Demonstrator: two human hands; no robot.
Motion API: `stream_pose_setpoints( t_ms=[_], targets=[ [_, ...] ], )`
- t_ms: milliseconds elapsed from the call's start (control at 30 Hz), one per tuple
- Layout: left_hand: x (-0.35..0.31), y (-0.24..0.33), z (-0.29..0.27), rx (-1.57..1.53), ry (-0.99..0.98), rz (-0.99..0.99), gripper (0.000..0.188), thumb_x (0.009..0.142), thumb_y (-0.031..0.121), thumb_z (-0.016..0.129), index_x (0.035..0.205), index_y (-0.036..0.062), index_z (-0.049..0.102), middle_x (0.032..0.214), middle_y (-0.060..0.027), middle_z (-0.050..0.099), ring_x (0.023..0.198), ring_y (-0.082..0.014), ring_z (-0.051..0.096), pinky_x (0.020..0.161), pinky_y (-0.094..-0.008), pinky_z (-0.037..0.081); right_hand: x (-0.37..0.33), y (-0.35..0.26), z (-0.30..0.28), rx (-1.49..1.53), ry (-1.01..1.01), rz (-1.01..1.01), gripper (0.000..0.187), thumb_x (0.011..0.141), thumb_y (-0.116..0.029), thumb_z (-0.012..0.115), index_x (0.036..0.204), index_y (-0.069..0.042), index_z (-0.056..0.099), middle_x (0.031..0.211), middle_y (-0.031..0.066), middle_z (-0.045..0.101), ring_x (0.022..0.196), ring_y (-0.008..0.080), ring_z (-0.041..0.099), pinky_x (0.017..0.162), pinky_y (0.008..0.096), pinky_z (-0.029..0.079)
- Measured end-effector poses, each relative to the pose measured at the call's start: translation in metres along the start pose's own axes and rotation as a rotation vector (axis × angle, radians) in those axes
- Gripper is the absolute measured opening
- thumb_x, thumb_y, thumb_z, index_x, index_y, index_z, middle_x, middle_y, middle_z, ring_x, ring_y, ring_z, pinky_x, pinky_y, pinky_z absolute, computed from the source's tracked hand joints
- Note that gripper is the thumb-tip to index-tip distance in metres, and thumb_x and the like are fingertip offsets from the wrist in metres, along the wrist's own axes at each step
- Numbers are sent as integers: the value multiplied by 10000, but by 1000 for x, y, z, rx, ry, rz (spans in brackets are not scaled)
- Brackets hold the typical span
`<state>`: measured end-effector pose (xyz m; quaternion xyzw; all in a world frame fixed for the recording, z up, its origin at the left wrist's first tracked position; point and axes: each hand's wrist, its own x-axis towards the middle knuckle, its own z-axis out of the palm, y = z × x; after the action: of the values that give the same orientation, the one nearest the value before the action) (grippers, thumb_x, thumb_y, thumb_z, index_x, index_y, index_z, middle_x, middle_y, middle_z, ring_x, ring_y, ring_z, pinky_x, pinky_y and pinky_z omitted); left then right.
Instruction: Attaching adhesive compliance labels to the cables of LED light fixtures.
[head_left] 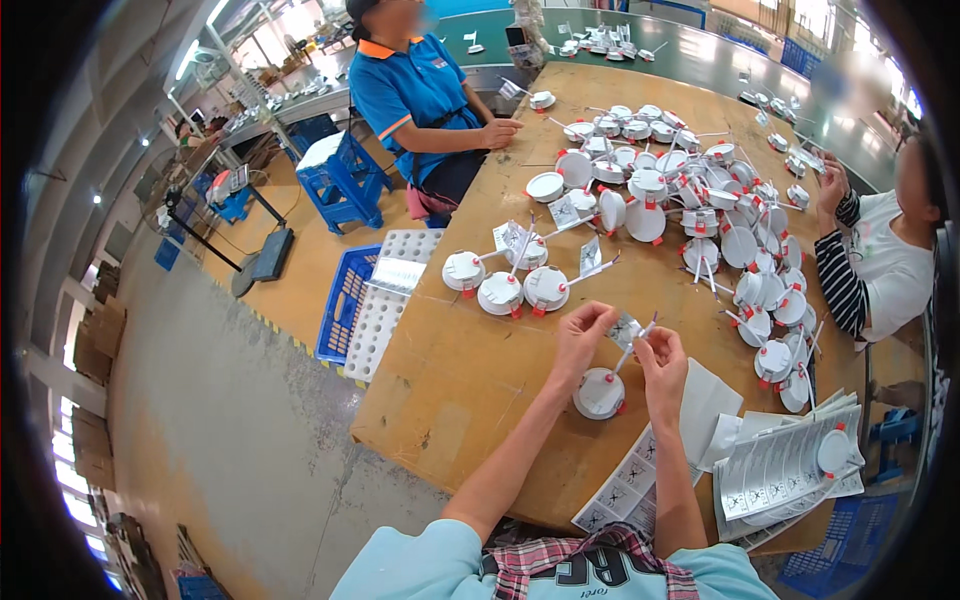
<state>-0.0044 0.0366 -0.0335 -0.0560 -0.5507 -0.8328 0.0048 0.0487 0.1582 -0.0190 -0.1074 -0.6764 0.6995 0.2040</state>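
Note:
A round white downlight with red clips lies on the table in front of me, its white cable rising toward my hands. My left hand pinches one end of a small printed label. On the other side, the fingers of my right hand are closed around the cable and the label's other edge. The label sits at the cable, but I cannot tell how far it is wrapped around. Just beyond my hands stand three downlights with labels on their cables.
A large heap of downlights covers the table's right side. Printed label sheets lie near my right arm. One co-worker in a blue shirt sits at the far left; another in white works at the right. A blue crate stands beside the table.

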Motion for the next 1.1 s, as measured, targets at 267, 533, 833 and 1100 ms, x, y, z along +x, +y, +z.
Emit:
stream_pose_setpoints(
  t_ms=[267,533,833,1100],
  targets=[
    [-8,-10,2,-41,-52,-46,128,884,160,630,844,40,649,770,31,612,693,-27,516,633,-192,414,-3,-7,-7,-142,-123,80,139,830,-96,669,820,39,639,706,15,620,616,50,524,553,203,412],
    [-12,-16,15,31,75,-63,135,850,131,641,801,6,659,727,20,609,666,-45,523,587,-212,421,0,3,-21,-224,-81,73,161,829,-115,663,784,39,647,664,12,601,606,62,533,556,201,429],
    [-16,28,8,358,246,140,231,900,188,585,1007,-15,611,854,-26,591,810,-98,529,678,-261,431,-4,11,2,-64,-65,42,203,829,-166,656,812,36,649,681,50,624,603,77,564,560,230,464],
    [-105,12,0,1259,-207,582,255,850,135,591,1094,62,589,1128,-140,544,1082,-301,492,981,-404,288,-3,16,-4,-116,-145,33,348,897,-314,599,909,34,621,751,70,640,661,106,588,617,236,474]
  ],
)
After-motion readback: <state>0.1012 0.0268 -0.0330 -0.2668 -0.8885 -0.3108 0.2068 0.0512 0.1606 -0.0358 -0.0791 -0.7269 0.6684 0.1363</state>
